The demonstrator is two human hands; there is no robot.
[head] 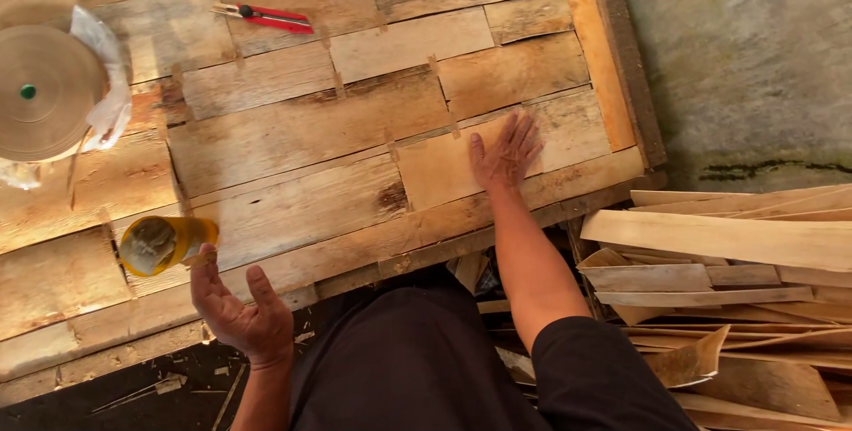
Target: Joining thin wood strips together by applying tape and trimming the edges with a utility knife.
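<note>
My right hand (506,151) presses flat, fingers spread, on taped veneer sheets (355,129); left hand (238,307) open, empty, near the yellow jar (164,243). Next probably calls for taping.

Right hand (506,152) flat on veneer sheets (302,129); left hand (238,311) open.

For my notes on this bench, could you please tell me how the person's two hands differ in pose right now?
The right hand lies flat, palm down, on the wood sheets; the left hand is raised, palm up, fingers loosely curled. The right hand reaches far across the bench; the left hand stays at its near edge beside the yellow container. Both are bare and hold nothing.
</note>
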